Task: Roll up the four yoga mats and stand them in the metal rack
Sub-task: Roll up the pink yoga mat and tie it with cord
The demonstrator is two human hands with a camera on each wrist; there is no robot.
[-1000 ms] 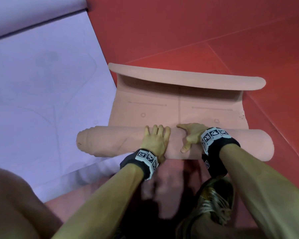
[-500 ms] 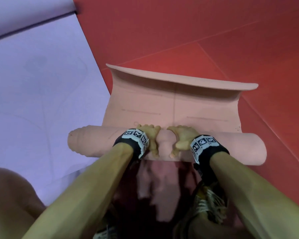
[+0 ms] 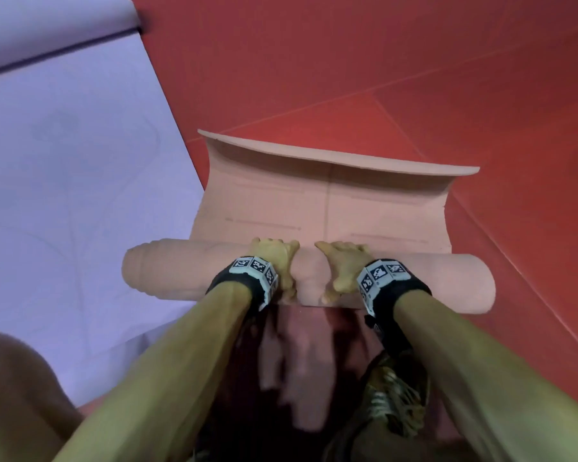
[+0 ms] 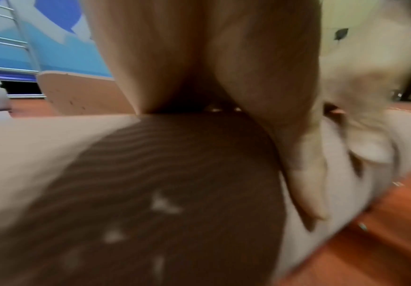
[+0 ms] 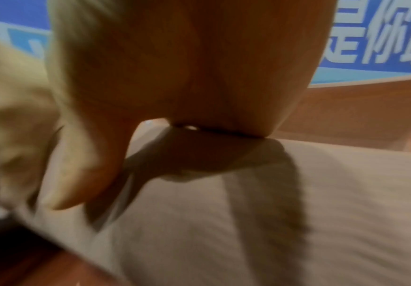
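A pink yoga mat lies on the red floor, mostly wound into a thick roll (image 3: 187, 276). A short flat stretch (image 3: 314, 208) remains beyond it, and its far end (image 3: 331, 161) curls upward. My left hand (image 3: 276, 265) and right hand (image 3: 342, 266) sit side by side on the roll's middle. On both, the fingers bend over the top toward the far side and the thumbs lie on the near side. The wrist views show each palm, left (image 4: 199, 58) and right (image 5: 187, 67), pressed onto the roll (image 5: 322, 212). The roll's left end is uneven and stepped. No metal rack is clearly in view.
A lilac mat (image 3: 64, 195) lies unrolled on the left, touching the roll's left end, with another lilac edge (image 3: 47, 21) behind it. Red floor (image 3: 414, 61) extends ahead and to the right. My shoe (image 3: 391, 395) and knee (image 3: 14, 395) are close behind the roll.
The roll has turned away from me and the flat stretch is shorter. My left hand went from flat on top to wrapped over the roll, and both hands moved closer together.
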